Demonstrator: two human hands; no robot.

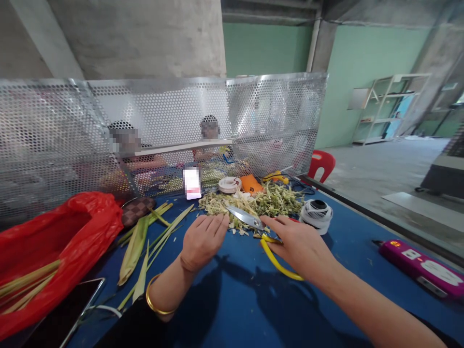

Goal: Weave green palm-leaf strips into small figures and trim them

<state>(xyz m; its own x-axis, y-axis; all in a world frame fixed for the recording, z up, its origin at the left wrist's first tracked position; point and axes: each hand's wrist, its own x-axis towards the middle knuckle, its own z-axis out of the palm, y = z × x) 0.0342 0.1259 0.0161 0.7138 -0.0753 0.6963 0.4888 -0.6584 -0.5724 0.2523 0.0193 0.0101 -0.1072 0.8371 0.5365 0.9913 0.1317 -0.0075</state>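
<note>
Scissors with yellow handles point(277, 261) and broad metal blades point(243, 217) are in my right hand point(295, 237). Their blades point left over a heap of pale green plant clippings point(279, 199). My left hand point(206, 239), with a gold bangle at the wrist, is just left of the blade tips at the heap's near edge. Its fingers are bent down and pressed together, and whatever lies under them is hidden. Long green leaf strips point(135, 249) lie on the blue tabletop point(232, 314) to the left of this hand.
At left, a red plastic bag point(90, 217) holds more strips, beside a dark tablet point(65, 314). A lit phone point(192, 182), tape roll point(229, 184), orange packet point(251, 184), thread spool point(316, 216) and purple power strip point(420, 268) surround the work. People sit behind the perforated metal screen point(163, 106).
</note>
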